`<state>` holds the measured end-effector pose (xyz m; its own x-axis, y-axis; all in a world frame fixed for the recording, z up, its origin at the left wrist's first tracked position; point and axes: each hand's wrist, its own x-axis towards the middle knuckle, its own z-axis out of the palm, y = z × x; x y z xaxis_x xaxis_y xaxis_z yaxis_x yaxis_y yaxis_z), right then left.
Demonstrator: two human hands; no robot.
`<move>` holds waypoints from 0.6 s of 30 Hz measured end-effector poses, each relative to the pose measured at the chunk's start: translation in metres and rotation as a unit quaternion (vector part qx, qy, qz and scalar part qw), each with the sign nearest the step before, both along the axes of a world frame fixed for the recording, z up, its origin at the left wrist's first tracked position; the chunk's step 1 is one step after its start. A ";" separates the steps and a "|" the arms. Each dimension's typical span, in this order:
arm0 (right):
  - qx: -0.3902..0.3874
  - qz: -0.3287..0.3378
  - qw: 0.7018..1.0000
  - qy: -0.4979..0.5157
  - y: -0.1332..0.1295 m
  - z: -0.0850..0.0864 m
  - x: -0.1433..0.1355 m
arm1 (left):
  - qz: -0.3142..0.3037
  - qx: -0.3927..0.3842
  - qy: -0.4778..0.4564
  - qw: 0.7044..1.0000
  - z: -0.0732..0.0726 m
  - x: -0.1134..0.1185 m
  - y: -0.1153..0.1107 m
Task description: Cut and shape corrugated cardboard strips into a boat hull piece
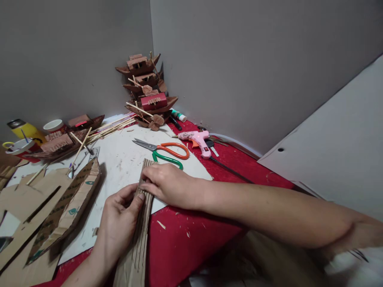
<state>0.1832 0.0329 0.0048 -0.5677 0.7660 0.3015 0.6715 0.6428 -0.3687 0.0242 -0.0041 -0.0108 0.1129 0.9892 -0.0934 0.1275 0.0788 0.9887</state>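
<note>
A long strip of corrugated cardboard (142,235), its ridges showing, runs up from the bottom edge of the view. My left hand (124,211) grips it from the left, thumb lying on top. Just above, my right hand (164,183) pinches the strip's upper part with bent fingers. Beyond the fingers, the strip's far end points at scissors (170,151) with one orange and one green handle, lying with blades slightly apart. To the left rests a boat-shaped cardboard hull (72,207) with printed tape inside.
A pink glue gun (200,139) lies right of the scissors, its cord trailing right. Finished model boats (149,99) are stacked in the corner. Wooden sticks (113,127), cardboard sheets (26,239), a cup (24,149) and a yellow bottle (26,129) stand or lie leftward on the red-covered table (185,251).
</note>
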 end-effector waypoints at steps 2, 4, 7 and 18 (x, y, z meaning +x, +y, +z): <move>0.010 0.007 0.999 -0.049 -0.003 0.001 -0.002 | 0.006 0.006 0.008 1.000 0.000 0.001 0.000; 0.027 0.020 0.995 -0.091 -0.007 0.000 -0.005 | 0.022 0.013 0.020 0.999 0.001 0.002 0.001; 0.066 0.032 0.991 -0.112 -0.010 -0.004 -0.010 | 0.049 0.018 0.029 0.998 0.005 0.003 0.003; 0.088 -0.085 0.951 0.285 0.010 0.011 0.015 | 0.099 -0.027 -0.060 0.993 0.016 0.003 -0.005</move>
<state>0.1979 0.0427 0.0163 -0.1464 0.7407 0.6557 0.4946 0.6288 -0.5999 0.0276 -0.0088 0.0051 -0.0700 0.9870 -0.1447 -0.0149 0.1440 0.9895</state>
